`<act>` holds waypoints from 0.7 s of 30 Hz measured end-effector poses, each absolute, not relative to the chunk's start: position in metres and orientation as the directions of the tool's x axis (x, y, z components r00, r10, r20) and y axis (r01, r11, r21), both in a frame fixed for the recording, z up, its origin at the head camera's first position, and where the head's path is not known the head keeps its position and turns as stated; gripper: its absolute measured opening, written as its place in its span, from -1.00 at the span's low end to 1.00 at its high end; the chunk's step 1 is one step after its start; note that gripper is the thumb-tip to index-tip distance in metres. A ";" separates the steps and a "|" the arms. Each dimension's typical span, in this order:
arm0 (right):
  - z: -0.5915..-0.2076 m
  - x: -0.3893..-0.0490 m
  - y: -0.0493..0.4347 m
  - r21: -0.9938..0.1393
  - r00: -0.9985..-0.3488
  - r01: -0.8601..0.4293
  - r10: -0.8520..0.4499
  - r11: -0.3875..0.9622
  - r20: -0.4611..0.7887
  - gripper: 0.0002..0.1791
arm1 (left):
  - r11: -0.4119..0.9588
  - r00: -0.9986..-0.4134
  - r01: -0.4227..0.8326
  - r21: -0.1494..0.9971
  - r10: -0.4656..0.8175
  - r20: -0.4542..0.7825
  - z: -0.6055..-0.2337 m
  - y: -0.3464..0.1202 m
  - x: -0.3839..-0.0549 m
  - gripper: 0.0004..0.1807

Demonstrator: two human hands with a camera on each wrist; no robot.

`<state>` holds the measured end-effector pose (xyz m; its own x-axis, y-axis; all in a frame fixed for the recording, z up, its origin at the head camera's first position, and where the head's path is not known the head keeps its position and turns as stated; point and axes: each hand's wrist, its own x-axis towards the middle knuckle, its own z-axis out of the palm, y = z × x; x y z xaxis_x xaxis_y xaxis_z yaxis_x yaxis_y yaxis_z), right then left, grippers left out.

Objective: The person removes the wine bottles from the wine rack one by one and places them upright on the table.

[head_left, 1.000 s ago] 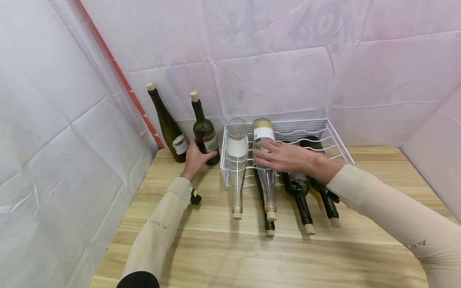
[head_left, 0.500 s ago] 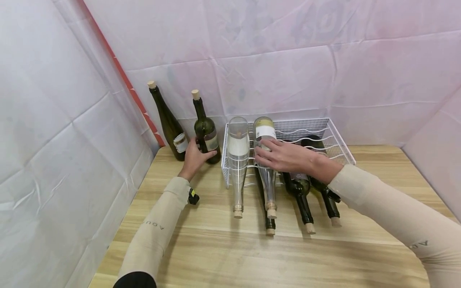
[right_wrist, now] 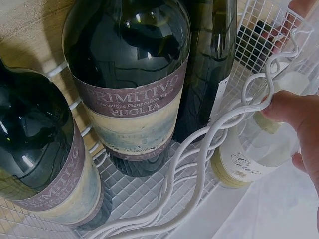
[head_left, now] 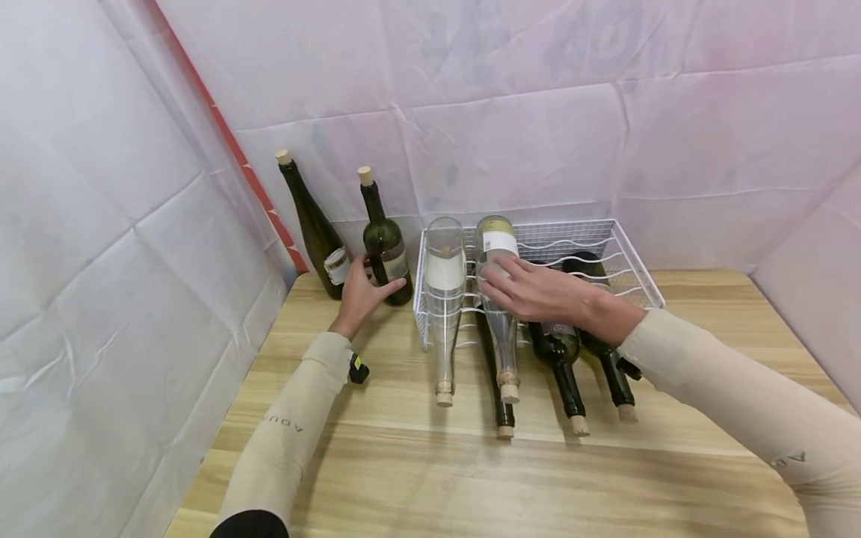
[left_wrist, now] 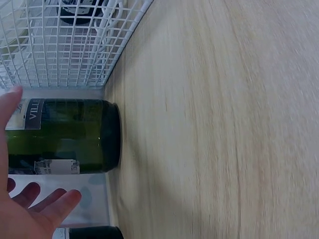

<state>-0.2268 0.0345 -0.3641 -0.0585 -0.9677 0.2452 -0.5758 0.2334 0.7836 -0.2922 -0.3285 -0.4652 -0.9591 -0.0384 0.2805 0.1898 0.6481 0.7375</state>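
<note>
Surface: wood (head_left: 471, 486); bottle necks reach out over it towards us.
Dark bottles: three, (head_left: 565, 377) (head_left: 613, 381) (head_left: 502, 418), lying in the basket below the clear ones, corks our way; we guess that keeps necks easy to grab.
Right clear bottle: (head_left: 501, 340), on the basket's upper wavy wires, neck towards us; dips probably stop it rolling.
Right hand: (head_left: 545, 291), fingers curled over that bottle's body, thumb on the other side, pinching it; we read this as steadying it in its dip.
Left clear bottle: (head_left: 444, 299), parallel, just beside, untouched.
Basket: white wire (head_left: 639, 265), carries all five lying bottles.
Left hand: (head_left: 359, 299), thumb and fingers spread around the green bottle's lower part; we cannot tell if they touch, likely readying a low hold.
Green bottle: (head_left: 385, 243), upright on the surface, just left of the basket.
Tall bottle: (head_left: 312, 224), corked, standing left of it.
Sheet: (head_left: 511, 134), pale backdrop behind everything.
</note>
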 end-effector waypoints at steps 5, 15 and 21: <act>-0.363 -0.226 0.037 0.775 -0.077 -0.586 -0.968 0.237 0.238 -0.48 | 0.636 -0.963 0.188 0.748 -0.032 0.269 -0.463 -0.333 -0.290 0.18; -0.360 -0.224 0.040 0.773 -0.100 -0.590 -0.971 0.233 0.216 -0.39 | 0.664 -0.959 0.196 0.721 -0.024 0.282 -0.459 -0.336 -0.286 0.24; -0.360 -0.224 0.043 0.762 -0.103 -0.596 -0.965 0.254 0.241 -0.44 | 0.658 -0.949 0.228 0.718 -0.014 0.314 -0.454 -0.335 -0.282 0.27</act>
<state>-0.2236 0.0433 -0.3595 -0.1027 -0.9650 0.2413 -0.5962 0.2539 0.7617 -0.2822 -0.3353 -0.4543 -0.9493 -0.0136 0.3142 0.2282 0.6576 0.7180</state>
